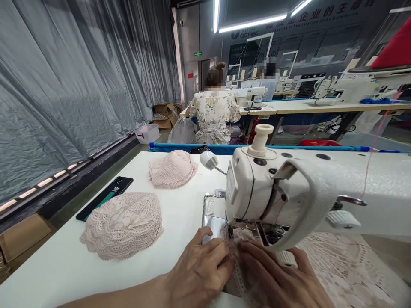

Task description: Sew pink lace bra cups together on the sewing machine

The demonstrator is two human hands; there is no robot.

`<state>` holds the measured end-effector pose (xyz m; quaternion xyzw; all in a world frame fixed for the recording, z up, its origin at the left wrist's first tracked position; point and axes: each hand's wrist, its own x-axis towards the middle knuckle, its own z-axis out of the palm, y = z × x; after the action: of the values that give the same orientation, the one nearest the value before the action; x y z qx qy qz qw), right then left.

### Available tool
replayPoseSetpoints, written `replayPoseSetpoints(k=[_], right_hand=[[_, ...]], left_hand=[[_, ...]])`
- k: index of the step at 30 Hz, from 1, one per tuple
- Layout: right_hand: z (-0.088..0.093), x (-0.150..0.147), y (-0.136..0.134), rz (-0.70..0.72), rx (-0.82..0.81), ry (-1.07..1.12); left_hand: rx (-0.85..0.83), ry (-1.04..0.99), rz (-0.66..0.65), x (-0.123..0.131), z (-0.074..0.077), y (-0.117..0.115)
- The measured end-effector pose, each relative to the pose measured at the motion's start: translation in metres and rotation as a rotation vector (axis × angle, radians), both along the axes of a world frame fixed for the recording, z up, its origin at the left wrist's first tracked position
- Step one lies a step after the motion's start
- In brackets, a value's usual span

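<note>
A grey curtain [80,85] is hanging far off to the left of the hands, and well beyond them a person in a floral top [213,113] is sitting with their back turned. A white table [183,201] is spreading beneath the hands, and a sewing machine [253,184] is standing just ahead of them. The lace [238,276] is lying between the two hands, running up under the machine's head. The left hand [202,269] is bending its fingers narrowly at the lace's near side; I cannot tell whether it is pinching. The right hand [279,273] is resting its fingers, long and close together, on the lace, its grip being partly hidden. Left of the left hand, a lace pile [125,224] is partly covering a phone [123,183]; ahead of that hand, a pink pile [175,169] is sitting
</note>
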<state>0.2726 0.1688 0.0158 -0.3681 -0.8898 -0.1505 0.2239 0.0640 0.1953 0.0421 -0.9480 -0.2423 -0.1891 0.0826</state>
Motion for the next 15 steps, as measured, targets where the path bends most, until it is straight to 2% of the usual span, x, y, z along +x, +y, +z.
replayPoseSetpoints(k=[8, 15], right_hand=[[0.016, 0.000, 0.021, 0.013, 0.095, -0.080], [0.011, 0.007, 0.024, 0.017, 0.119, -0.124]], left_hand=[[0.008, 0.024, 0.066, 0.002, -0.005, 0.018], [0.032, 0.026, 0.063, 0.004, -0.005, 0.015]])
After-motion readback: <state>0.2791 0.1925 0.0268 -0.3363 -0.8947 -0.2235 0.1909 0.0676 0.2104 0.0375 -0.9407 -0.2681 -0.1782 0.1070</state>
